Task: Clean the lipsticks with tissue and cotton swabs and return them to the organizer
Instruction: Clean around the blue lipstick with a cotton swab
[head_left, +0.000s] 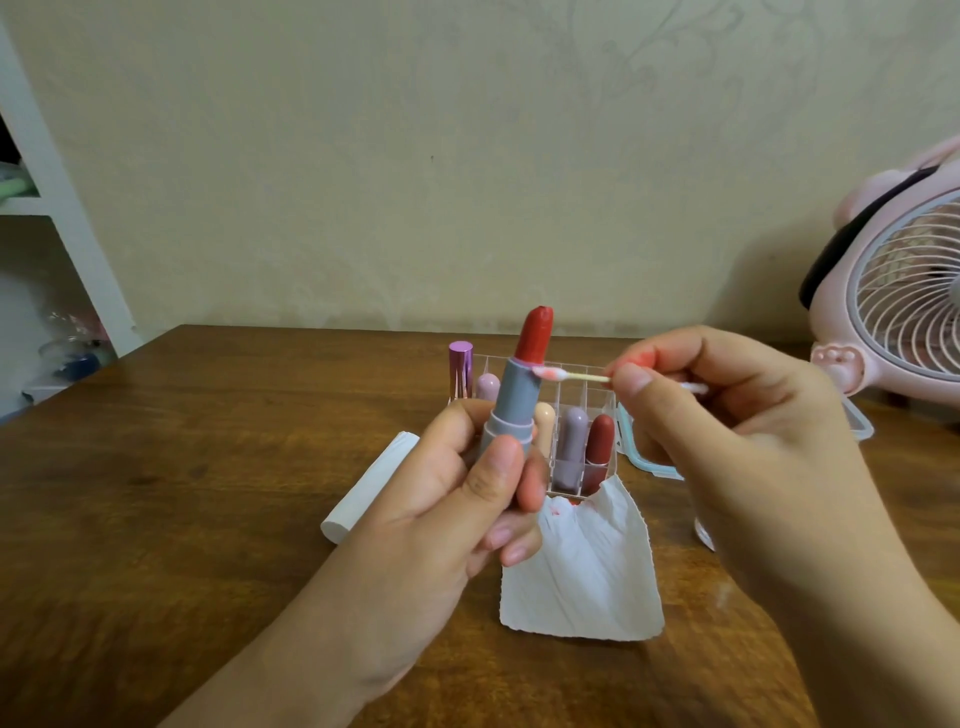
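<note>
**Swab at the collar of a red lipstick, over a wooden table**

Beige patterned wall behind, brown wooden table (156, 493) in front; single head view.

Hidden or unclear first. Pink desk fan (893, 291) is cut off by the right edge. White shelf unit (57, 208) is cut off on the left, its contents blurred, can't identify. A clear container with a blue-green rim (649, 462) sits behind the right hand, mostly covered, contents not visible. Something clear shows near the right wrist, too little to name. Base of the held lipstick is buried in the left hand. Far end of the swab is blurred behind the right fingers.

Left hand (441, 499) grips the open lipstick (514, 395) upright, thumb across the front of the grey tube, fingers curled round the base. Red bullet is fully extended, tip dented and uneven. Right hand (727, 431) pinches a cotton swab (576, 375) between thumb and forefinger, held roughly level; the swab's head is stained pink and touches the tube's collar just below the bullet. Red smear on the right forefinger tip.

Clear acrylic organizer (597, 467) stands behind the held lipstick, holding capped lipsticks: lilac, peach, mauve, dark red. A metallic purple lipstick (460, 369) stands at its left rear; inside or beside, can't tell. White tissue (582, 571) with red stains near its top edge lies flat in front of the organizer. A white tissue pack (363, 493) lies left of the hand.
</note>
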